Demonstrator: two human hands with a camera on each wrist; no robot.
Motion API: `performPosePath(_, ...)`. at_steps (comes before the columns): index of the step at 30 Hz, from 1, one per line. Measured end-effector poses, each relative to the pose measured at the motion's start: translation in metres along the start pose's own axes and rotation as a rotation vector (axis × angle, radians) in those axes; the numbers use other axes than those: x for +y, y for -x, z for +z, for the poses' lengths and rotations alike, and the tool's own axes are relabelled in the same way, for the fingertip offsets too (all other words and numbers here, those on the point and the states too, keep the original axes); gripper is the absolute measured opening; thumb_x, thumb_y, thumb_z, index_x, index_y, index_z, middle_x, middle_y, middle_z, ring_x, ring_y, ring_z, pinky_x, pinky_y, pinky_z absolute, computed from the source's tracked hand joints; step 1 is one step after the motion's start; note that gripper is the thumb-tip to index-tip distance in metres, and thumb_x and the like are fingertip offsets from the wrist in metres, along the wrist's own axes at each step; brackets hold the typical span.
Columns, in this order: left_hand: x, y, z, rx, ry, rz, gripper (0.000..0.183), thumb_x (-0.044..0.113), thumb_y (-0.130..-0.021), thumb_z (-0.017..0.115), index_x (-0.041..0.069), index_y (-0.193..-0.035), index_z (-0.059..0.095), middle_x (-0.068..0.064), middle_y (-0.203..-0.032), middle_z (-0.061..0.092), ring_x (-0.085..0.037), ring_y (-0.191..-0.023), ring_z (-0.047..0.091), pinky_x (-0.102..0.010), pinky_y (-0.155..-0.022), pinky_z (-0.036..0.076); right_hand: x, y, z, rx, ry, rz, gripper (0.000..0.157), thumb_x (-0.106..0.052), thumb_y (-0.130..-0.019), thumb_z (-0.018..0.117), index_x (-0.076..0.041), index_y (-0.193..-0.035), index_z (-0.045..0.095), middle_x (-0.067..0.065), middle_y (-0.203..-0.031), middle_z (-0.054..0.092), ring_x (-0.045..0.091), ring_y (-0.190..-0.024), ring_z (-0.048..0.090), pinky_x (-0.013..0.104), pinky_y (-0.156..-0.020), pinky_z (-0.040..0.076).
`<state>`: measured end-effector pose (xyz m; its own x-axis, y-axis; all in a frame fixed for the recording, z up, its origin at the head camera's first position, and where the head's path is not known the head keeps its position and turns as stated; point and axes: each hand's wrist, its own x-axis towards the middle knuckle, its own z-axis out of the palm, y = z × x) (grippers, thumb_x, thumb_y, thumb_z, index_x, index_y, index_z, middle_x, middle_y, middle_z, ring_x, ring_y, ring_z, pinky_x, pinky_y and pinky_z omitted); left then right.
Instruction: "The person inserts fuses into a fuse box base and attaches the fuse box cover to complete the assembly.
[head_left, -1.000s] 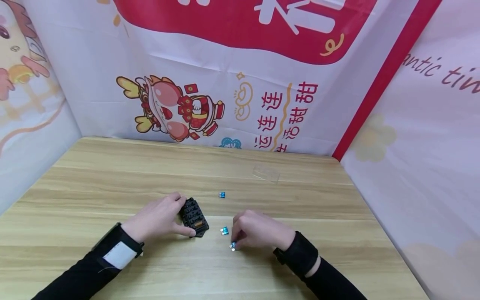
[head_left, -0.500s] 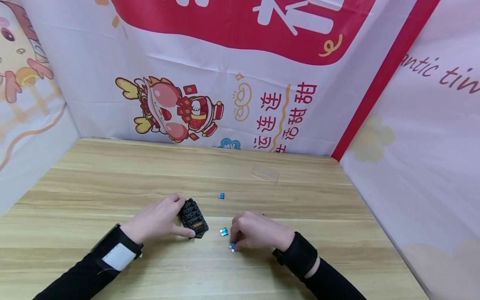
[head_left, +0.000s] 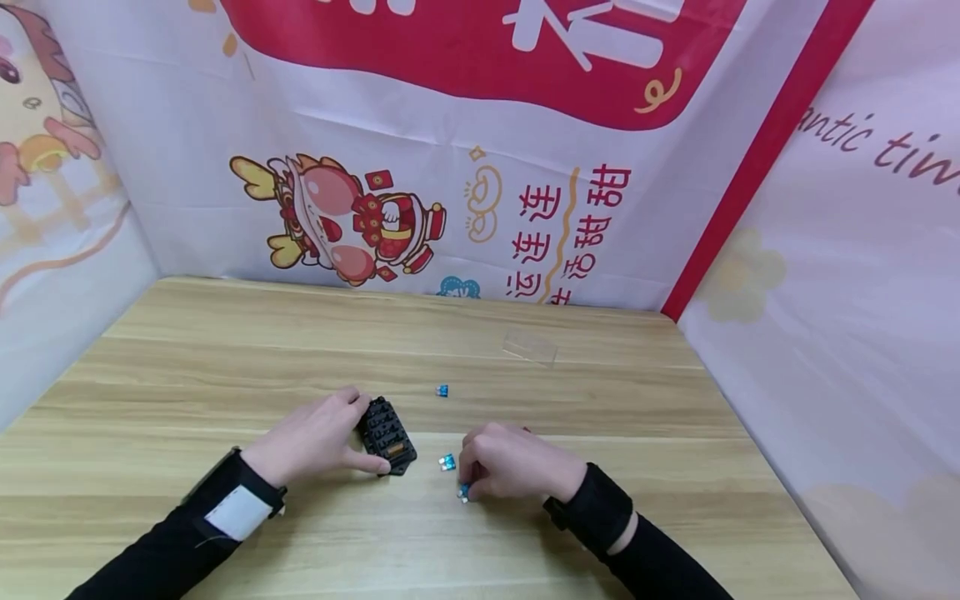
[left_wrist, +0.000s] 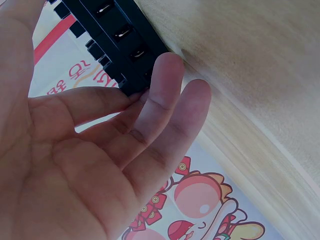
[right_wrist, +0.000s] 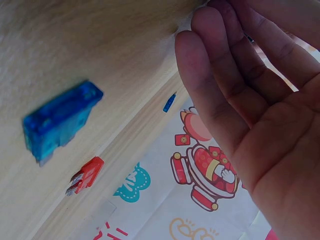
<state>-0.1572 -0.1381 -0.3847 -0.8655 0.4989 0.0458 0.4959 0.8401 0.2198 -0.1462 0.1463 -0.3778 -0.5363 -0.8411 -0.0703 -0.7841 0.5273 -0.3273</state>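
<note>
My left hand (head_left: 318,437) grips a black fuse box (head_left: 387,435) by its edges, thumb at the near end. An orange-brown fuse (head_left: 396,449) sits in it near that end, and slots with metal contacts show in the left wrist view. My right hand (head_left: 513,462) pinches a blue blade fuse (head_left: 463,493) low over the table. A second blue fuse (head_left: 447,462) lies just left of those fingers. Another blue fuse (head_left: 442,390) lies farther back. In the right wrist view, one more blue fuse (right_wrist: 60,120) and a red fuse (right_wrist: 89,172) appear beside the hand.
A clear plastic cover (head_left: 531,347) lies toward the back of the wooden table (head_left: 247,358). Printed cloth walls (head_left: 450,108) stand behind the table and along both sides.
Both hands keep their places, with the fuse box still gripped and the blue fuse still pinched. The head view has shifted very slightly.
</note>
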Motion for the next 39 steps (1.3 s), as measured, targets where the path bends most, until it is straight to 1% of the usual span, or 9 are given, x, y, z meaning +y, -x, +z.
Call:
performPosePath(3,0.0,0.0007,0.0001,-0.004,0.007,0.002,0.106,0.076,-0.063,0.064,-0.008,-0.127,0.053,-0.024,-0.122,0.052,-0.034,-0.105,0.057,-0.045,-0.084,0.045,-0.0004,-0.0002,0.0006,-0.002,0.01,0.0,0.01,-0.018,-0.079,0.077,-0.02,-0.085,0.07,-0.015,-0.081,0.056,-0.003,-0.069,0.05,0.01,-0.061,0.038)
performPosePath(9,-0.0012,0.003,0.0014,0.007,0.008,0.01,0.105,0.076,-0.063,0.065,-0.008,-0.126,0.053,-0.023,-0.121,0.053,-0.033,-0.104,0.057,-0.045,-0.084,0.045,-0.0008,-0.0017,0.003,0.005,0.032,-0.029,0.011,-0.016,-0.078,0.078,-0.019,-0.083,0.068,-0.016,-0.08,0.055,-0.004,-0.068,0.049,0.009,-0.061,0.037)
performPosePath(21,-0.0013,0.0043,0.0017,0.014,0.013,0.018,0.103,0.075,-0.064,0.065,-0.008,-0.125,0.054,-0.022,-0.119,0.054,-0.033,-0.102,0.058,-0.045,-0.082,0.046,-0.0034,-0.0015,0.0021,-0.012,0.022,0.007,0.012,-0.016,-0.079,0.077,-0.019,-0.084,0.066,-0.015,-0.079,0.054,-0.002,-0.068,0.05,0.01,-0.06,0.037)
performPosePath(32,-0.0013,0.0038,0.0019,-0.007,0.015,0.008,0.105,0.076,-0.064,0.064,-0.008,-0.127,0.053,-0.023,-0.121,0.052,-0.034,-0.105,0.056,-0.045,-0.084,0.045,-0.0059,-0.0014,0.0032,-0.01,0.044,0.001,0.013,-0.016,-0.078,0.078,-0.018,-0.082,0.066,-0.015,-0.078,0.054,-0.002,-0.067,0.05,0.01,-0.059,0.037)
performPosePath(39,-0.0013,0.0011,0.0016,0.007,0.01,0.009,0.106,0.077,-0.064,0.063,-0.008,-0.127,0.052,-0.024,-0.122,0.052,-0.034,-0.106,0.056,-0.046,-0.086,0.044,-0.0024,-0.0007,0.0008,-0.015,0.018,-0.001,0.016,-0.016,-0.078,0.078,-0.019,-0.08,0.062,-0.015,-0.077,0.054,-0.002,-0.068,0.048,0.01,-0.06,0.037)
